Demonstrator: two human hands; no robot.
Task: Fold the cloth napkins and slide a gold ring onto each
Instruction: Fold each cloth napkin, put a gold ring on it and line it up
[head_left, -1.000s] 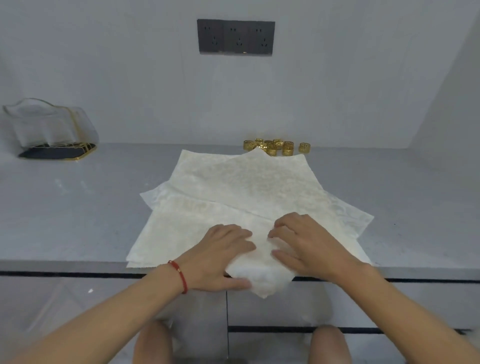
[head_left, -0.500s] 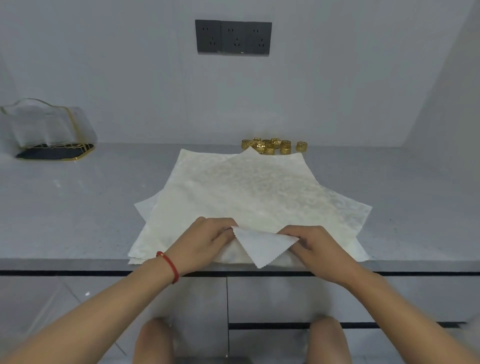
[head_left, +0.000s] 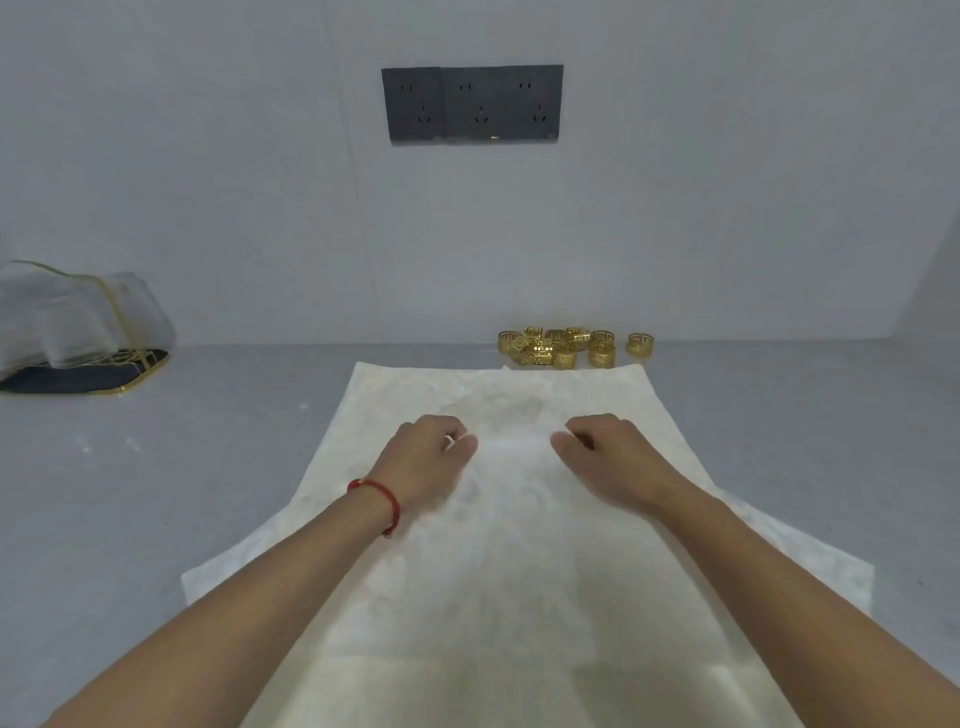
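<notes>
Grey countertop (head_left: 156, 493) runs back to a pale wall (head_left: 208, 182) carrying a dark triple socket panel (head_left: 471, 104). Cream cloth napkins (head_left: 519, 571) lie stacked and fanned across the middle of the surface. The left hand (head_left: 423, 462), a red string bracelet (head_left: 382, 501) at its wrist, and the right hand (head_left: 605, 457) both have curled fingers pinching a lifted part of the top napkin; that fabric is blurred. Gold rings (head_left: 566, 347) sit heaped against the wall just beyond the napkins. A clear gold-trimmed holder (head_left: 78, 327) stands far left.
</notes>
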